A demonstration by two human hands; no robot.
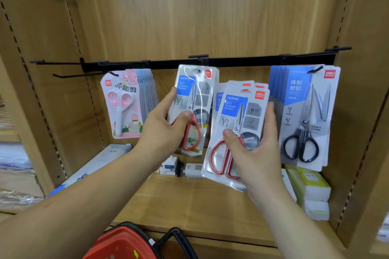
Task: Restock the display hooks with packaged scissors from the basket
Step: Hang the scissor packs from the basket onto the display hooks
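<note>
My left hand [163, 128] grips one pack of red-handled scissors [194, 90], its top hole up at the middle hook [199, 71] of the black rail [168, 63]. My right hand [255, 149] holds a fanned stack of the same red-handled packs [235, 115], lower and to the right, tilted. Pink children's scissors packs [122, 103] hang on the left hook. Black-handled scissors packs [305, 111] hang on the right hook. The red basket [122, 244] with black handles shows at the bottom edge.
An empty long hook [73, 76] sticks out at the far left of the rail. On the wooden shelf [200, 200] below lie small boxes [168, 166], a long flat box [101, 160] at left and green-and-white boxes [309, 185] at right.
</note>
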